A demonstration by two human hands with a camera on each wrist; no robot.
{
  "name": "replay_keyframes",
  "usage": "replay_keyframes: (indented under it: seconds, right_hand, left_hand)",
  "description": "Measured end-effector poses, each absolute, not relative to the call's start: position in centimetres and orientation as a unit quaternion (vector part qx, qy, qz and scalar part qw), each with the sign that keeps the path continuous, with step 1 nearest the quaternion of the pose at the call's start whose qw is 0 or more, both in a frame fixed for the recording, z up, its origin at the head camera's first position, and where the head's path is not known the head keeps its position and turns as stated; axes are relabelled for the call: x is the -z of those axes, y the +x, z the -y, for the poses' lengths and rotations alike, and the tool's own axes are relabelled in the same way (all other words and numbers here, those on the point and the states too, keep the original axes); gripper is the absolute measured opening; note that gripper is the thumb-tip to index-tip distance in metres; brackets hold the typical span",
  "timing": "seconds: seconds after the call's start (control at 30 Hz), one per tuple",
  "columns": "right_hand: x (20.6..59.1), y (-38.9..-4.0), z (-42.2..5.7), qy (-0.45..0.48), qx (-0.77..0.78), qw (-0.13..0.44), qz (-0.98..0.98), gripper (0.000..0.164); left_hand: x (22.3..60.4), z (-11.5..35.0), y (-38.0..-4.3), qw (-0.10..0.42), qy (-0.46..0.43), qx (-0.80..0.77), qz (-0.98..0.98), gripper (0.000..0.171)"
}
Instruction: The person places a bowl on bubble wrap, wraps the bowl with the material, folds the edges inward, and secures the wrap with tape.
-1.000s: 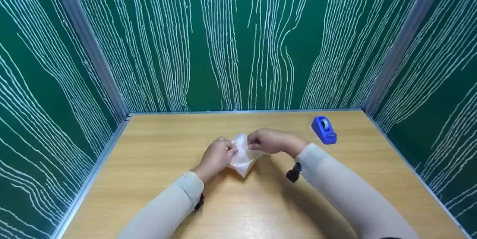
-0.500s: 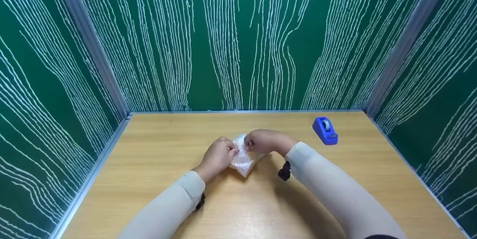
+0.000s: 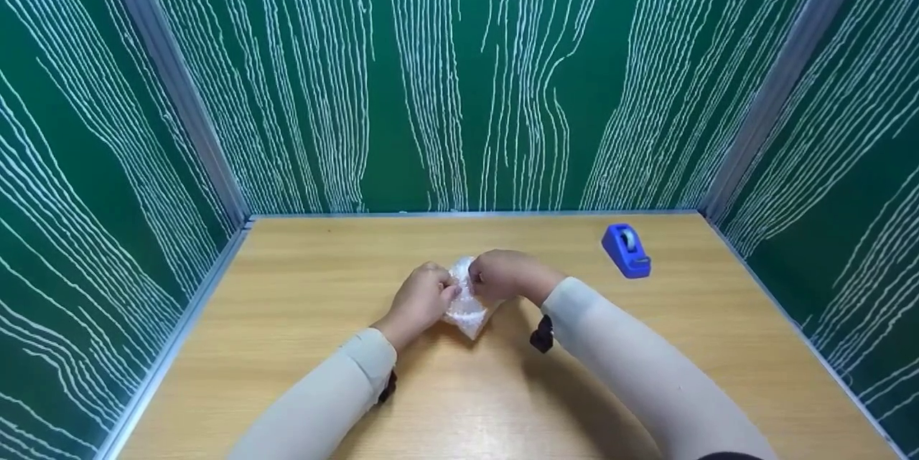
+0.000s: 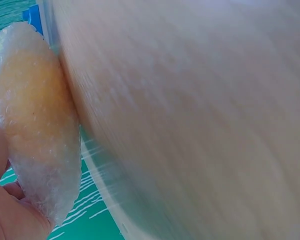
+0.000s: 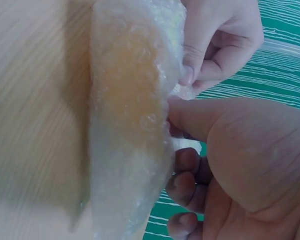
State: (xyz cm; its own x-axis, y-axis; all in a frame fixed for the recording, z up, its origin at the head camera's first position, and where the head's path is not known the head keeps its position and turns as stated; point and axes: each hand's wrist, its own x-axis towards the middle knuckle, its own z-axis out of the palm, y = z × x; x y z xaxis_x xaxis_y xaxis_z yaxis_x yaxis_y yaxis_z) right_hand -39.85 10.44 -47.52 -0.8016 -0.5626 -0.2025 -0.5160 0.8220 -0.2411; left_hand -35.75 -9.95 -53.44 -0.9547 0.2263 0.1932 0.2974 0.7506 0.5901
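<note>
A bundle of clear bubble wrap [image 3: 467,313] rests on the table between both hands. Something orange-yellow shows dimly through the wrap [image 5: 132,82] in the right wrist view; what it is cannot be told. My left hand [image 3: 420,298] pinches the upper edge of the wrap between thumb and fingers. From the other side my right hand [image 3: 510,275] pinches the same edge, its thumb close to the left thumb in the right wrist view, the other fingers curled. The left wrist view has the wrapped bundle [image 4: 35,100] at its left, standing on the blurred table.
A blue tape dispenser [image 3: 626,252] with a roll in it stands at the back right of the wooden table [image 3: 309,266]. Green panels with white wavy lines [image 3: 502,87] close off the back and both sides.
My right hand has shifted a little left along the wrap, closer to the left hand. The left hand keeps its grip, and the bundle has barely moved.
</note>
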Motion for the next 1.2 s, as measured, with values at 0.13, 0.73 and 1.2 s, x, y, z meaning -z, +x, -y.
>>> replay_keyframes:
  seconds: [0.13,0.73,1.2]
  right_hand:
    - [47.9,-39.5,-10.5,-0.291,0.086,0.101,-0.947,0.018]
    - [49.4,-39.4,-11.3,-0.203,0.191,0.111,-0.954,0.011]
    - [50.7,-39.1,-11.1,-0.089,0.358,0.122,-0.922,0.051]
  left_hand:
    - [53.4,9.9,-35.7,0.056,-0.146,0.314,0.936,0.024]
    - [53.6,9.6,-35.9,0.046,-0.127,0.312,0.94,0.028]
    - [53.6,9.5,-36.1,0.04,-0.117,0.327,0.937,0.013]
